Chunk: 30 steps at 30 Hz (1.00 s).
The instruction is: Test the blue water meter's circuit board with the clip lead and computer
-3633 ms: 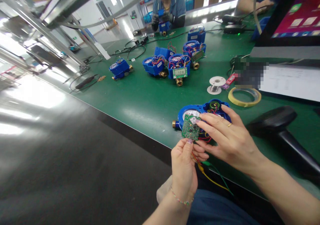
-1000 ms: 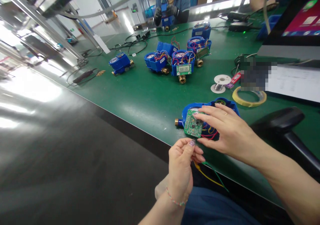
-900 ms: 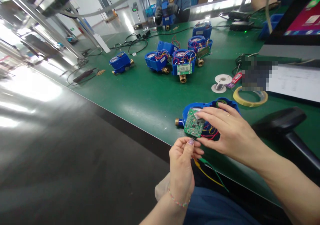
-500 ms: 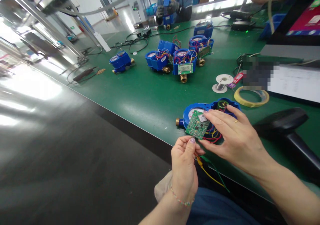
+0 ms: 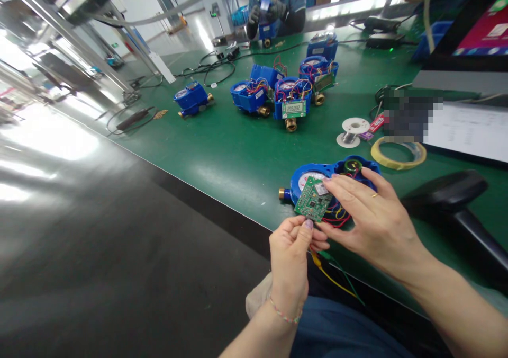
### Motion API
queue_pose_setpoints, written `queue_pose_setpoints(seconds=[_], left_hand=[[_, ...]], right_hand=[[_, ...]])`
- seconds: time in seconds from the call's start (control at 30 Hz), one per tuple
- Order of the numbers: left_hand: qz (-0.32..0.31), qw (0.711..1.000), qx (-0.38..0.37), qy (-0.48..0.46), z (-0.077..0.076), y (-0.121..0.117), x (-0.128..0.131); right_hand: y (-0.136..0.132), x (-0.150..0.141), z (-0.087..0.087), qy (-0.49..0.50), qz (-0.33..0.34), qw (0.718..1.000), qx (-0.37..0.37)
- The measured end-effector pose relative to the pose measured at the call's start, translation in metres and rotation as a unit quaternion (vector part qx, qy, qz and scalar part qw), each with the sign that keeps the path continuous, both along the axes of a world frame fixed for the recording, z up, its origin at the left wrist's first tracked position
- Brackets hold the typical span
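Since half a second ago, little has shifted: both hands stay on the green circuit board (image 5: 313,203), and the display on the far meter reads a new number. Left to right: a lone blue meter (image 5: 191,97) sits at ten o'clock on the green bench (image 5: 222,151), with a cluster of wired blue meters (image 5: 288,94) at twelve o'clock beyond the hands. The left hand (image 5: 291,265) has its thumb and forefinger pinched together at the board's lower edge, at six o'clock from it; what they grip there is too small to tell. Yellow and green leads (image 5: 335,284) trail down from that hand. The board is tilted over the open blue water meter (image 5: 304,177), which lies near the bench's front edge. The right hand (image 5: 373,220) clamps the board's right side, fingers (image 5: 337,184) spread across the meter's wiring. At one o'clock lie a solder spool (image 5: 350,130) and a yellow tape roll (image 5: 399,152); a black scanner (image 5: 444,194) rests at three o'clock.
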<state>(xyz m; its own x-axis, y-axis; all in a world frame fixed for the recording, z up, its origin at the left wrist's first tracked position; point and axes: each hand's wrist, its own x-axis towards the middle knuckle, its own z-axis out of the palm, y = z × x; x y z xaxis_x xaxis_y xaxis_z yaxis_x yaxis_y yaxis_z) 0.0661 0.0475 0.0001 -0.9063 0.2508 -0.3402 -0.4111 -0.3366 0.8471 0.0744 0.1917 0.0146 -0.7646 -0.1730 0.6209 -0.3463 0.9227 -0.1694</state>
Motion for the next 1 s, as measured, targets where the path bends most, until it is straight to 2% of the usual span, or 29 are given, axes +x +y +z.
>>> queue_pose_setpoints(seconds=[0.2, 0.53, 0.8, 1.0], left_hand=[[0.000, 0.998, -0.056, 0.037, -0.001, -0.002, 0.004], [-0.024, 0.997, -0.055, 0.047, -0.007, -0.001, -0.002], [-0.017, 1.000, -0.001, -0.004, 0.001, 0.003, -0.004], [0.016, 1.000, 0.020, -0.011, -0.001, 0.009, 0.003]], right_hand=[[0.000, 0.000, 0.000, 0.000, -0.002, 1.000, 0.000], [-0.001, -0.001, -0.001, 0.011, -0.002, 1.000, -0.003], [-0.001, -0.001, 0.000, 0.017, 0.000, 1.000, 0.000], [-0.001, -0.001, 0.000, 0.018, -0.002, 1.000, -0.004]])
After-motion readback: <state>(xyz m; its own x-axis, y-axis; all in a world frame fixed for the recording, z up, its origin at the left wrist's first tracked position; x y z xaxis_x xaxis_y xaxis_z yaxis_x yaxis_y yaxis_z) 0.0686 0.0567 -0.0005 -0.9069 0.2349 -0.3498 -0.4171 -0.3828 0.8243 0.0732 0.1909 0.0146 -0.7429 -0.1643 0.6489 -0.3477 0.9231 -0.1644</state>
